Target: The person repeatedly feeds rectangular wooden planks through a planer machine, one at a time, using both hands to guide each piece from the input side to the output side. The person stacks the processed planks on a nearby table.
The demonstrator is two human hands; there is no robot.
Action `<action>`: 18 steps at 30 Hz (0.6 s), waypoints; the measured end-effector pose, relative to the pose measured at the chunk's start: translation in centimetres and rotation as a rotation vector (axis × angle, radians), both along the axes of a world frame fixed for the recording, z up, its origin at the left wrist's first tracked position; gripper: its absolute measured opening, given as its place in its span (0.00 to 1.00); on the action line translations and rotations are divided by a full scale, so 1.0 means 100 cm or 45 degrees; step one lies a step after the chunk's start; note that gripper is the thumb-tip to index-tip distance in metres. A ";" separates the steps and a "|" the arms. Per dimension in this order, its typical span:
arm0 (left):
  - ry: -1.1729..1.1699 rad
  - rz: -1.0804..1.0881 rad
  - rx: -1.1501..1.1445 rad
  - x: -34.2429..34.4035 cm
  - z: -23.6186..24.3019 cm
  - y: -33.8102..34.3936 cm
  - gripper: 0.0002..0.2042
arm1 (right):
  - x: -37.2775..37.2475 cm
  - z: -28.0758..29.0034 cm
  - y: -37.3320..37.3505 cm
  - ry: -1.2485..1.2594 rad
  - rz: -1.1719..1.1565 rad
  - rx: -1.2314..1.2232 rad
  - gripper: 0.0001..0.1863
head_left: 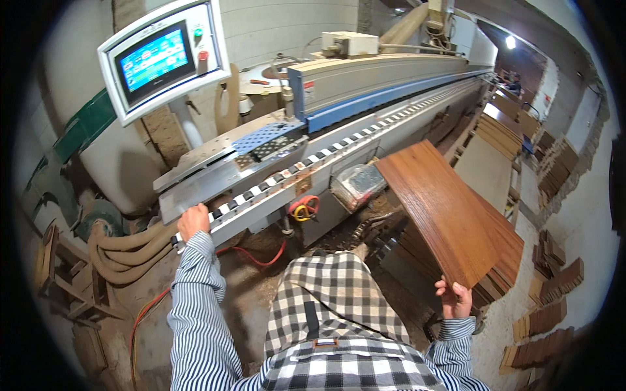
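Brown wood panel [450, 212] held at right, tilted up off a stack [502, 274].
Right hand [454, 300] pinching its near edge; left hand [193, 220] resting flat on the conveyor [326, 156]. Could slip from so thin a hold.

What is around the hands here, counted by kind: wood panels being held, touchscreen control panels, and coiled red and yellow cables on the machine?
Brown wood-grain panel, held in the right hand: 1
White-framed touchscreen control panel: 1
Coiled red and yellow cable: 1
Total: 3
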State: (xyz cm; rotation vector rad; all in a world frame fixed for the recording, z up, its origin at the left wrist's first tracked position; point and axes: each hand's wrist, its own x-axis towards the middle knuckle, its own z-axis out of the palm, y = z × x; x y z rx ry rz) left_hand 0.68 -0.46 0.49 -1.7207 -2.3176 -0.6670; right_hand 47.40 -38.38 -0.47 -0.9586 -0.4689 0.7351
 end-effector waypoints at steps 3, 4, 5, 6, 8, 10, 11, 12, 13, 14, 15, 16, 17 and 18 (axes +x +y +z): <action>-0.018 -0.014 0.008 0.003 0.007 -0.006 0.22 | -0.022 -0.007 0.036 0.239 0.217 0.057 0.17; -0.022 -0.017 -0.001 0.002 0.007 -0.005 0.22 | -0.035 -0.001 0.054 0.156 0.278 0.030 0.18; -0.022 -0.019 -0.005 0.001 0.007 -0.005 0.22 | -0.047 0.002 0.070 0.075 0.340 0.008 0.18; -0.008 -0.012 -0.005 0.002 0.010 -0.006 0.22 | -0.058 0.003 0.086 0.100 0.419 -0.018 0.18; -0.006 -0.020 0.012 -0.001 0.005 -0.002 0.22 | -0.079 -0.008 0.120 0.177 0.577 -0.047 0.18; 0.002 -0.020 0.012 0.001 0.005 -0.002 0.22 | -0.102 -0.014 0.150 0.169 0.718 -0.102 0.17; -0.001 -0.028 0.023 -0.001 0.004 -0.002 0.23 | -0.112 -0.022 0.165 0.136 0.767 -0.156 0.17; -0.007 -0.024 0.020 -0.001 0.006 -0.004 0.23 | -0.126 -0.026 0.178 0.168 0.822 -0.156 0.17; -0.013 -0.027 0.015 0.001 0.007 -0.004 0.23 | -0.142 -0.027 0.190 0.201 0.871 -0.157 0.17; -0.024 -0.018 -0.001 0.004 0.009 -0.005 0.23 | -0.157 -0.025 0.199 0.214 0.945 -0.165 0.18; -0.028 -0.028 0.006 0.005 0.010 -0.005 0.22 | -0.170 -0.025 0.207 0.131 1.014 -0.178 0.18; -0.035 -0.043 0.025 0.007 0.008 -0.003 0.22 | -0.182 -0.020 0.215 0.113 1.095 -0.181 0.18; -0.041 -0.047 0.046 0.006 0.007 -0.003 0.22 | -0.192 -0.014 0.223 0.094 1.187 -0.183 0.19; -0.035 -0.045 0.045 0.005 0.008 -0.004 0.22 | -0.198 -0.017 0.231 0.055 1.313 -0.199 0.19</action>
